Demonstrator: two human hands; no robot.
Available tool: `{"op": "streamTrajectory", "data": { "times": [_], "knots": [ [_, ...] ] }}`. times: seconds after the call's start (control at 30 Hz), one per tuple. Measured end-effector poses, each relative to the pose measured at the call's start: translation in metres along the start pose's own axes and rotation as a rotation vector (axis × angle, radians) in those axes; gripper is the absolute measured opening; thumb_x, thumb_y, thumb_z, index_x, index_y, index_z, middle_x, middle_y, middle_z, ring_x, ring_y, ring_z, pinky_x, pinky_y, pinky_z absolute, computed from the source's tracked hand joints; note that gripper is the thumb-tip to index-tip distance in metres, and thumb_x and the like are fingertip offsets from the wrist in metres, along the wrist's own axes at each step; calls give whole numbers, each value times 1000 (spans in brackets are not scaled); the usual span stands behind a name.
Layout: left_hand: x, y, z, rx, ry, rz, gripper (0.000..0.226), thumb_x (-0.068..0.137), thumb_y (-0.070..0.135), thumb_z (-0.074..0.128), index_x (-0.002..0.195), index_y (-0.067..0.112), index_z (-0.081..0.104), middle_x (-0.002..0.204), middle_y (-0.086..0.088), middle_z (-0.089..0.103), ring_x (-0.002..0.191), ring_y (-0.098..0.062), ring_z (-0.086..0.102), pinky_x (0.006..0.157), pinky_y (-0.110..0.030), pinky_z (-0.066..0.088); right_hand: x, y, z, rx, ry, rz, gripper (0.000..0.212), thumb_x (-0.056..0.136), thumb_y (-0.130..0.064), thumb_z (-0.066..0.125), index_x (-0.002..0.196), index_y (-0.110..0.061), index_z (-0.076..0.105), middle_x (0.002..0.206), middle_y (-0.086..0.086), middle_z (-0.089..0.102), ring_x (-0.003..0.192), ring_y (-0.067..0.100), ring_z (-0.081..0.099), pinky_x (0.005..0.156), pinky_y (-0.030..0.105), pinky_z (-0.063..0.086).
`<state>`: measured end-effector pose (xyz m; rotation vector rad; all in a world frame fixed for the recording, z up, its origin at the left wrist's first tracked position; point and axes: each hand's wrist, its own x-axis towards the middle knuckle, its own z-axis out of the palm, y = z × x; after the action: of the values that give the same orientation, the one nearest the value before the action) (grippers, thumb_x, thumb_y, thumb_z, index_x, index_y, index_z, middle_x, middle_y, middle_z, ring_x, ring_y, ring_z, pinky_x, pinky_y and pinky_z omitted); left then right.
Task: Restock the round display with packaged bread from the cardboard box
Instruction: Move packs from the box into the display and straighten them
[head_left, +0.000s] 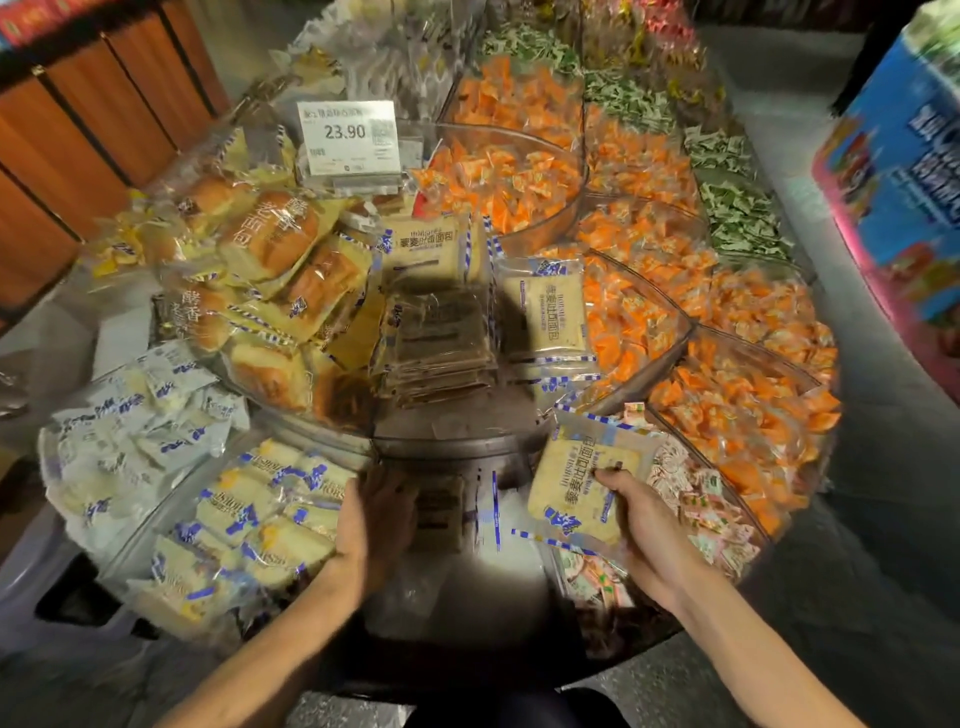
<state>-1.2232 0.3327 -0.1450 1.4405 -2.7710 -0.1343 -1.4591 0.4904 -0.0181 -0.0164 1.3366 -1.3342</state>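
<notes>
A clear-wrapped, pale bread packet (582, 488) (blue-striped edges) tilts over the round display (457, 446)'s lower tier; similar packets (550, 312) stand stacked in its upper compartment.

Dim, shadowed centre; blurred, warped edges.

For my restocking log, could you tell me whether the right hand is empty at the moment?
No, the right hand grips a bread packet, with the thumb on its front.
</notes>
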Motion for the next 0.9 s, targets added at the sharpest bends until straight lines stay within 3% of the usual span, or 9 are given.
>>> {"op": "streamTrajectory", "data": {
  "times": [0.07, 0.17, 0.27, 0.4, 0.5, 0.57, 0.63, 0.77, 0.9],
  "knots": [
    [-3, -1, -1, 62, 0, 11, 41, 40, 21, 95, 77, 18, 77, 89, -12, 73, 86, -35, 70, 74, -41, 40, -3, 3, 3, 19, -1, 11, 28, 99, -19, 53, 125, -16, 61, 112, 10, 74, 99, 29, 73, 72, 41, 60],
    [-6, 1, -9, 38, 130, 20, 45, 54, 20, 91, 96, 19, 77, 97, -11, 71, 91, -34, 66, 74, -43, 52, -7, 7, 10, 47, -22, 20, 30, 99, -21, 53, 128, -16, 59, 115, 12, 73, 102, 30, 72, 80, 44, 58],
    [-14, 8, -29, -353, 243, -63, 22, 82, 25, 78, 102, 17, 73, 100, -5, 69, 92, -26, 62, 81, -39, 52, -9, 9, 20, 124, -46, 31, 28, 100, -21, 52, 126, -14, 60, 116, 14, 72, 100, 31, 73, 71, 44, 62],
    [-41, 33, -64, -1411, -410, -404, 37, 91, 45, 60, 101, 10, 68, 87, -4, 67, 73, -16, 64, 58, -25, 50, -12, 27, 40, 211, -61, 65, 26, 99, -18, 54, 123, -11, 63, 114, 18, 72, 93, 30, 74, 54, 39, 61],
    [-72, 44, -60, -1652, -511, -488, 27, 87, 18, 76, 103, 2, 62, 89, -18, 65, 68, -26, 66, 52, -29, 55, -16, 67, 54, 142, -99, 74, 23, 97, -12, 56, 116, -8, 67, 114, 19, 72, 96, 30, 73, 71, 43, 63],
    [-86, 40, -54, -1664, -434, -536, 36, 73, 3, 83, 102, 0, 63, 88, -18, 70, 74, -27, 66, 60, -31, 57, -18, 95, 59, 40, -80, 115, 18, 91, -11, 62, 107, -8, 70, 107, 16, 75, 88, 24, 75, 72, 39, 63],
    [-89, 25, -54, -1557, -335, -574, 38, 73, -6, 82, 105, 4, 64, 86, -7, 74, 74, -17, 68, 66, -28, 57, -15, 110, 59, -71, -17, 121, 23, 81, -18, 70, 102, -10, 70, 99, 10, 76, 79, 18, 72, 65, 33, 59],
    [-65, -18, -70, -1249, -330, -462, 60, 71, -2, 85, 119, 13, 53, 96, 3, 64, 76, -1, 59, 61, -8, 48, 8, 110, 53, -70, 95, -21, 24, 87, -8, 71, 106, -13, 59, 91, 19, 62, 57, 16, 59, 40, 19, 42],
    [-24, -43, -82, -1010, -390, -325, 69, 72, 10, 87, 127, 15, 46, 102, 1, 58, 83, -7, 59, 63, -13, 50, 31, 107, 64, -325, 140, -74, 25, 86, -4, 75, 104, -7, 57, 89, 15, 69, 60, 21, 65, 48, 22, 49]
  ]
}}
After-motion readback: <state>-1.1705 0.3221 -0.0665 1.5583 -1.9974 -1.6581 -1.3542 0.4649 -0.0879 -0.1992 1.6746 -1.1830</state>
